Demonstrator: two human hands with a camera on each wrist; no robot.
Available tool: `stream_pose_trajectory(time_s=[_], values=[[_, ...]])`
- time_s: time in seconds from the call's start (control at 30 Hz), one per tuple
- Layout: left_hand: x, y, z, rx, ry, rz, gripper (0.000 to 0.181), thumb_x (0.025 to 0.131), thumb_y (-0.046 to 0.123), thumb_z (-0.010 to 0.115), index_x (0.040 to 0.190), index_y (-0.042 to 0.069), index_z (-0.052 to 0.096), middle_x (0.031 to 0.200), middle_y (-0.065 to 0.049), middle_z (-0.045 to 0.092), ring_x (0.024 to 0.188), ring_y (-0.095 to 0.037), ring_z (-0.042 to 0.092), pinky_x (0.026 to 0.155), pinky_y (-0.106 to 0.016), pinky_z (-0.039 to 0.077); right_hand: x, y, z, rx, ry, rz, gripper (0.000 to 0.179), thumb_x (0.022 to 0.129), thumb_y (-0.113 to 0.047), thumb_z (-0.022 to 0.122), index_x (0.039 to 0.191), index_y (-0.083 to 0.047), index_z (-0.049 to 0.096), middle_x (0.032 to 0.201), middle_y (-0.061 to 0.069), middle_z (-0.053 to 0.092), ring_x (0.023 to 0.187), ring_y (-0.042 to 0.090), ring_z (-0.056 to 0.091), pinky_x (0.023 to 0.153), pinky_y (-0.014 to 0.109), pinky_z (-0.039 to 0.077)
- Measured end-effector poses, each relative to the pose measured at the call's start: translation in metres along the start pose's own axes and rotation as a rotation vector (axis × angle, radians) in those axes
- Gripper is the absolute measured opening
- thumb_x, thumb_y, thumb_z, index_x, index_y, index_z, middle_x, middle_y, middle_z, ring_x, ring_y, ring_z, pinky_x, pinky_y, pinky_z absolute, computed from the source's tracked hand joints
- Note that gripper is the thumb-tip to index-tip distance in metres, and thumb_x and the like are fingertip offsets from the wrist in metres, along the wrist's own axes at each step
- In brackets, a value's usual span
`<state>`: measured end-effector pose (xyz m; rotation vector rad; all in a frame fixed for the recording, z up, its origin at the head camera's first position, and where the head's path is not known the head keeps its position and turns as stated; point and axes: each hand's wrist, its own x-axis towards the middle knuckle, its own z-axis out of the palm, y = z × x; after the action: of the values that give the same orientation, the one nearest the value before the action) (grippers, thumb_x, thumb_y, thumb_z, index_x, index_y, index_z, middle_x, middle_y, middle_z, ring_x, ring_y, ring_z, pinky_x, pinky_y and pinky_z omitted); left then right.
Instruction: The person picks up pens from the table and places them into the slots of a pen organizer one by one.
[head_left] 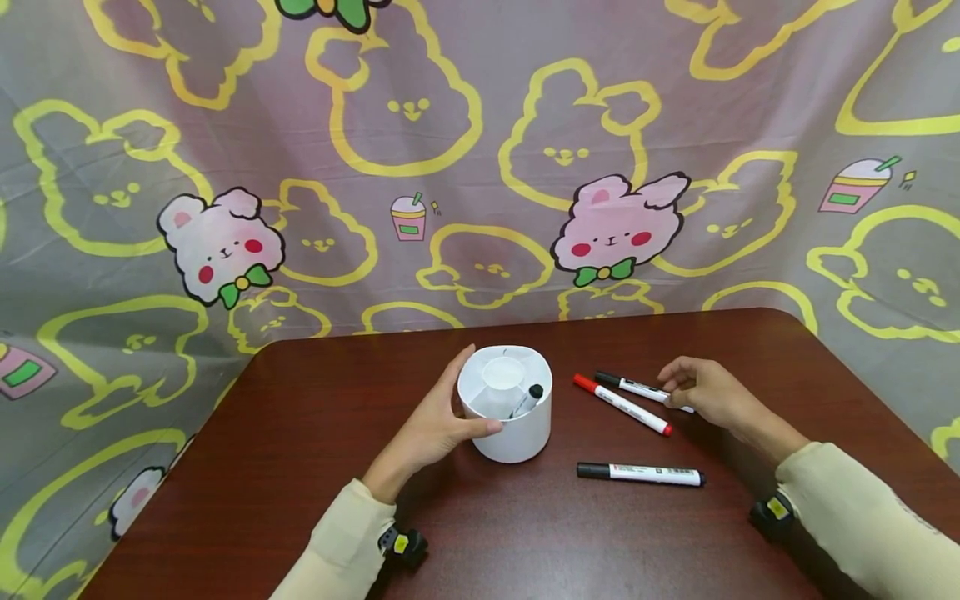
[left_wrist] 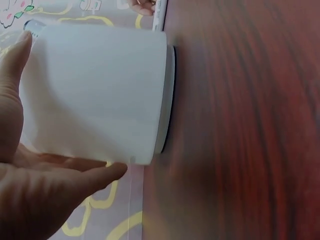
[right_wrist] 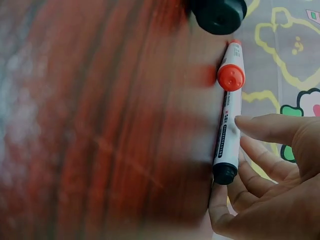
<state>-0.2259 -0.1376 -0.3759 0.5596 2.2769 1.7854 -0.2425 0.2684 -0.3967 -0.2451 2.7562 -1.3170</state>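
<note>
The left hand (head_left: 431, 425) grips the holder (head_left: 510, 439), its thumb at the near rim and its other fingers round the left side. The holder, white and round, stands in the far half of the counter (head_left: 330, 467), roughly midway between left and right edges. A capped marker (head_left: 528, 402) leans in its near right compartment, black end up.

The right hand (head_left: 720, 396) is toward the counter's right edge, its fingers curled about the right end of the far marker (head_left: 641, 388); I cannot tell whether they grip it. That marker's black cap points left. Just in front lies the red marker (head_left: 630, 408), slanting toward the near right corner. The near marker (head_left: 652, 474) lies closer to the near edge, black cap left. A patterned cloth (head_left: 480, 192) hangs beyond the far edge.
</note>
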Motion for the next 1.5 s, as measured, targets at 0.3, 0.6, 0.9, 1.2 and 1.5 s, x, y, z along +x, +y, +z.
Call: stream_pose_trajectory(time_s=[0.3, 0.6, 0.9, 1.2, 1.5], values=[[-0.002, 0.003, 0.009, 0.088, 0.098, -0.026, 0.121, 0.077, 0.019, 0.095, 0.169, 0.019, 0.016, 0.163, -0.011, 0.041, 0.14, -0.031, 0.048, 0.124, -0.055, 0.031, 0.001, -0.003, 0.003, -0.067, -0.002, -0.018, 0.026, 0.082, 0.008, 0.074, 0.107, 0.008, 0.065, 0.091, 0.011, 0.064, 0.083, 0.019, 0.058, 0.066, 0.025, 0.046], [-0.003, 0.002, 0.009, 0.085, 0.097, -0.014, 0.119, 0.08, 0.025, 0.094, 0.169, 0.019, 0.016, 0.165, -0.01, 0.038, 0.141, -0.029, 0.047, 0.122, -0.052, 0.033, 0.0, -0.005, 0.002, -0.145, 0.008, -0.015, 0.015, 0.086, 0.005, 0.07, 0.101, 0.006, 0.072, 0.091, 0.012, 0.067, 0.084, 0.021, 0.058, 0.071, 0.031, 0.046], [-0.002, 0.004, 0.004, 0.089, 0.078, -0.019, 0.114, 0.081, 0.021, 0.093, 0.169, 0.018, 0.019, 0.162, -0.01, 0.041, 0.14, -0.029, 0.049, 0.12, -0.053, 0.036, 0.001, -0.006, 0.001, -0.129, 0.092, -0.019, 0.011, 0.092, -0.002, 0.071, 0.101, 0.002, 0.075, 0.091, 0.008, 0.072, 0.084, 0.018, 0.058, 0.069, 0.027, 0.047], [0.0, 0.004, -0.003, -0.01, -0.002, -0.019, 0.11, 0.085, 0.009, 0.087, 0.169, 0.014, 0.016, 0.161, -0.014, 0.044, 0.137, -0.031, 0.056, 0.112, -0.046, 0.048, 0.001, -0.012, -0.004, -0.046, 0.179, -0.003, 0.016, 0.091, -0.004, 0.071, 0.106, 0.003, 0.074, 0.09, 0.009, 0.075, 0.079, 0.013, 0.058, 0.066, 0.025, 0.047], [0.001, 0.004, -0.012, -0.005, -0.034, 0.006, 0.103, 0.086, 0.006, 0.086, 0.167, 0.008, 0.022, 0.166, -0.012, 0.039, 0.147, -0.032, 0.048, 0.118, -0.047, 0.043, 0.0, -0.02, -0.006, 0.142, 0.298, -0.03, 0.019, 0.094, -0.001, 0.07, 0.109, 0.009, 0.067, 0.085, -0.007, 0.07, 0.076, 0.002, 0.067, 0.07, 0.022, 0.059]])
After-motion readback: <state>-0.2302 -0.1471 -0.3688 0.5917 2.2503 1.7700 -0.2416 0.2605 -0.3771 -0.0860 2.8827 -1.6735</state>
